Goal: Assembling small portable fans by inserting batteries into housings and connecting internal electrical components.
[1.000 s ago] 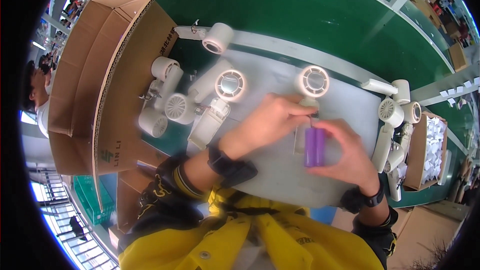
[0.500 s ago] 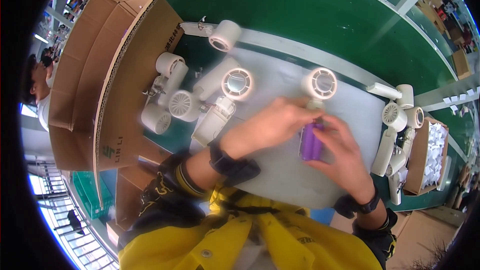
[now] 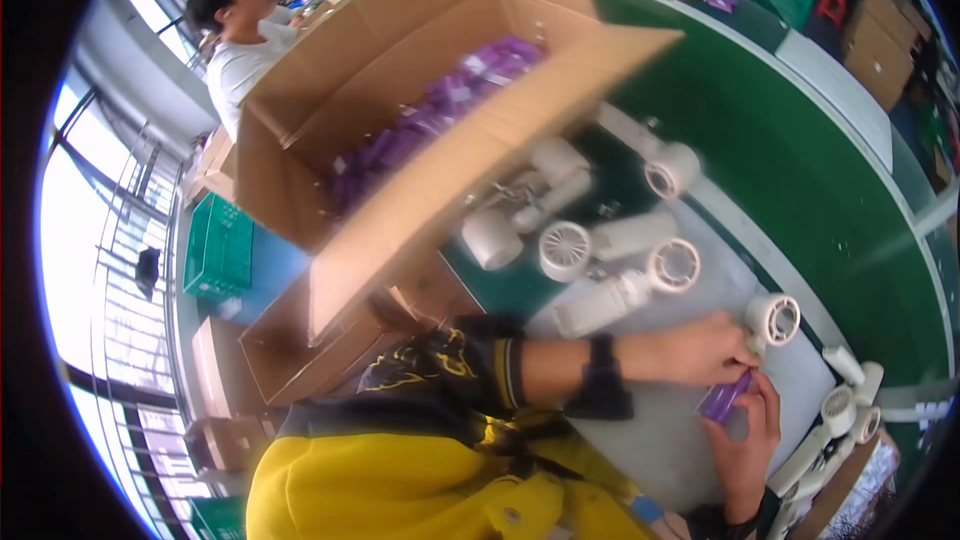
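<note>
My right hand [image 3: 748, 432] holds a purple battery pack [image 3: 722, 400] of joined cylinders, thumb on one side and fingers on the other. My left hand [image 3: 695, 348] is closed at the pack's upper end, fingertips pinched by the neck of a white fan head [image 3: 774, 319]; what they pinch is too small to make out. This fan head lies on the grey mat [image 3: 640, 410], just beyond both hands. Left of them is another white handheld fan, with a round head [image 3: 674, 265] and an opened handle shell [image 3: 602, 306].
A large open cardboard box [image 3: 480, 175] full of purple battery packs stands at the left. Several white fans [image 3: 565, 250] lie beside it, with more fan parts [image 3: 838, 405] at the right. A person in white [image 3: 240, 50] is beyond the box.
My view has swung left, so the box's inside and its purple packs now show. Both hands stay together at the pack and fan neck.
</note>
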`<state>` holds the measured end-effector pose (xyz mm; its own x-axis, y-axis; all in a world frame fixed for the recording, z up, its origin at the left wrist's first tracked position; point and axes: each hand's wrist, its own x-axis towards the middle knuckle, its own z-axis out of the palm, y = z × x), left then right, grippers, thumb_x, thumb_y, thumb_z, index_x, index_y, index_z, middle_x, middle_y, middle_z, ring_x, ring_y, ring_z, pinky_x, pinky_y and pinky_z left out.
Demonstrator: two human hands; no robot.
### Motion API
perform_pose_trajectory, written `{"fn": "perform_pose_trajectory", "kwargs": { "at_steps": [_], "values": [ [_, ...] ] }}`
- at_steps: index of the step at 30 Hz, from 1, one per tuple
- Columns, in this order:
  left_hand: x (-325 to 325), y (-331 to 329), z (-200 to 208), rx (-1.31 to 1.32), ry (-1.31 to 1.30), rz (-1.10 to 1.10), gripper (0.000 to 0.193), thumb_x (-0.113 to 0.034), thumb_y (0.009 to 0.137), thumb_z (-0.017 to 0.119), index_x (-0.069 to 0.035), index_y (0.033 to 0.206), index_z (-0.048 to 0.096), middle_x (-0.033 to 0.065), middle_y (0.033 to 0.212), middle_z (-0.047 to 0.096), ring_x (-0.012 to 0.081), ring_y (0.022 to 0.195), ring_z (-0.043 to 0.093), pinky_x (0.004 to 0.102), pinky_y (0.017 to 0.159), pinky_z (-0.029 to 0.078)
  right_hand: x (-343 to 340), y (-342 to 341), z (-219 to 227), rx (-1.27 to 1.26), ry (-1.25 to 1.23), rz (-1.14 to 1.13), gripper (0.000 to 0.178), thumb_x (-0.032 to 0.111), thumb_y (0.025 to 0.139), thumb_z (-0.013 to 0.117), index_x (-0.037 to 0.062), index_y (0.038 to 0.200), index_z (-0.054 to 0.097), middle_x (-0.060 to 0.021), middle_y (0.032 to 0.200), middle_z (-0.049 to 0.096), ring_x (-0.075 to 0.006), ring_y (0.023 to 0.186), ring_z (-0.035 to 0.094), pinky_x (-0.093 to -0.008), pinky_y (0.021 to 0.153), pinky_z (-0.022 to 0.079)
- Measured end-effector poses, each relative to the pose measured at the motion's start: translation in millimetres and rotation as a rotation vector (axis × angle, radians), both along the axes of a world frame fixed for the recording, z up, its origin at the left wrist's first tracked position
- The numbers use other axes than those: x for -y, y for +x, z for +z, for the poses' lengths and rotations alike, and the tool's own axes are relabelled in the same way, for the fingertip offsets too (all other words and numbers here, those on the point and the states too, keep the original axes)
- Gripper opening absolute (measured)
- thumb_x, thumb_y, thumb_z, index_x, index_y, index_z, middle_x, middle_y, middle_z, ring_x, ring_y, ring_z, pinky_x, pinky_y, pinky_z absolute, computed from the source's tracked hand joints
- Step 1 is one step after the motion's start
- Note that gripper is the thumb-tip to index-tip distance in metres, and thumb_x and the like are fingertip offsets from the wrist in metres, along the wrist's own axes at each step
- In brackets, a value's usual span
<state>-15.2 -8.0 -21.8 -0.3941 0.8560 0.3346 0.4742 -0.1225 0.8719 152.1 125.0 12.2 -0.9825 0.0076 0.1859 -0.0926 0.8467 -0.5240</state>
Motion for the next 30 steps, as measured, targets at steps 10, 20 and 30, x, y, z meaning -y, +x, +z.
{"fn": "perform_pose_trajectory", "kwargs": {
  "at_steps": [10, 20, 30],
  "values": [
    [-9, -1, -3, 0.083, 0.003, -0.056, 0.037, -0.009, 0.071, 0.074, -0.007, 0.108, 0.071, 0.0158, 0.081, 0.067, 0.0318, 0.071, 0.066, 0.0367, 0.064, 0.051, -2, -16, -6, 0.156, -0.354, -0.257, 0.069, -0.002, 0.052, 0.08, 0.0069, 0.111, 0.045, -0.0092, 0.119, 0.038, -0.023, 0.103, 0.052, -0.0365, 0.085, 0.049],
    [-15, 1, -6, 0.161, -0.063, -0.1, 0.058, -0.011, 0.059, 0.083, -0.017, 0.115, 0.071, 0.0127, 0.081, 0.069, 0.0319, 0.078, 0.066, 0.0388, 0.076, 0.051, -14, -20, -18, 0.038, -0.517, -0.309, 0.045, -0.001, 0.066, 0.076, 0.0028, 0.102, 0.049, -0.007, 0.101, 0.044, -0.0163, 0.084, 0.051, -0.0293, 0.072, 0.043],
    [-30, 16, -17, 0.108, 0.013, -0.104, 0.056, -0.005, 0.058, 0.082, -0.016, 0.113, 0.072, 0.0137, 0.084, 0.07, 0.0341, 0.079, 0.067, 0.0411, 0.072, 0.052, -38, -14, -22, -0.021, -0.348, -0.221, 0.017, -0.002, 0.079, 0.069, -0.0024, 0.091, 0.057, -0.0086, 0.089, 0.054, -0.0177, 0.071, 0.052, -0.0284, 0.064, 0.043]
  ]
}}
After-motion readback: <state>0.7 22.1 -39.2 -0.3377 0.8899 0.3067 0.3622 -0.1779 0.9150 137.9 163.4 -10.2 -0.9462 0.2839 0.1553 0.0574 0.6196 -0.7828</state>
